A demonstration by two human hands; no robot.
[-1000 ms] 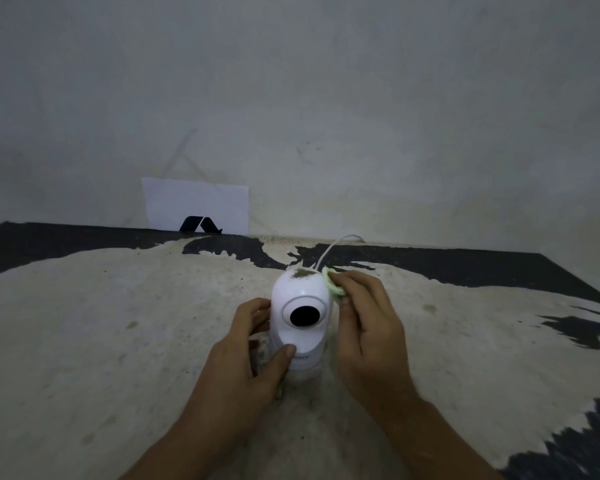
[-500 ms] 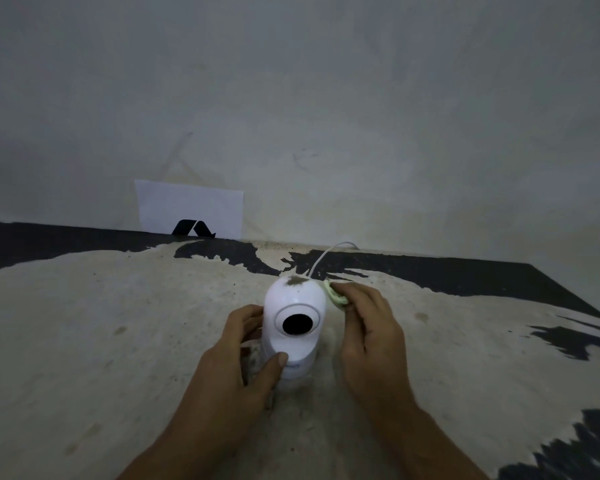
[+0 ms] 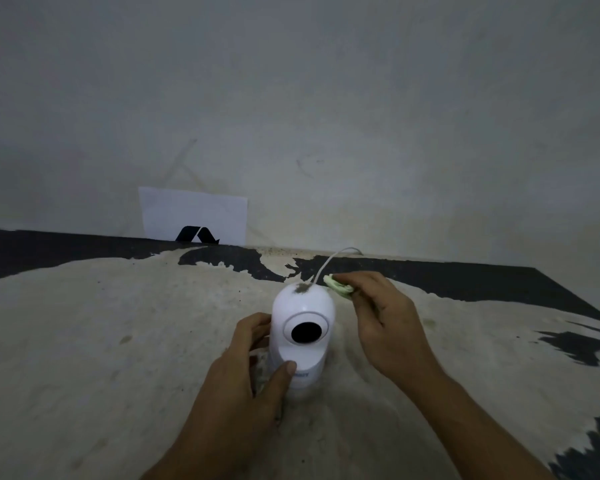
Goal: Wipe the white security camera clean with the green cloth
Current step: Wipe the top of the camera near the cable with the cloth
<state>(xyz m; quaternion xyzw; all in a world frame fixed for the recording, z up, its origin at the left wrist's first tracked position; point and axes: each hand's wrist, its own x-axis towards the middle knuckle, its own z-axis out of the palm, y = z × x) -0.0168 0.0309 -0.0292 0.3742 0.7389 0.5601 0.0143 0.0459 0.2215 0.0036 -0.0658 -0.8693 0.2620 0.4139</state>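
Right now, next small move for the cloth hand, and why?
Probably bring the right hand and its green cloth leftward onto the dark smudge on top of the white security camera. The cloth sits just right of the dome, apparently off it, the smudge is unwiped, and the left hand already steadies the base.

One white security camera point(image 3: 302, 337), one small green cloth point(image 3: 338, 287), two hands, left point(image 3: 246, 379) and right point(image 3: 383, 317), one white cable point(image 3: 329, 263), one sheet of paper point(image 3: 193, 214), perhaps one dirt smudge point(image 3: 301, 288).
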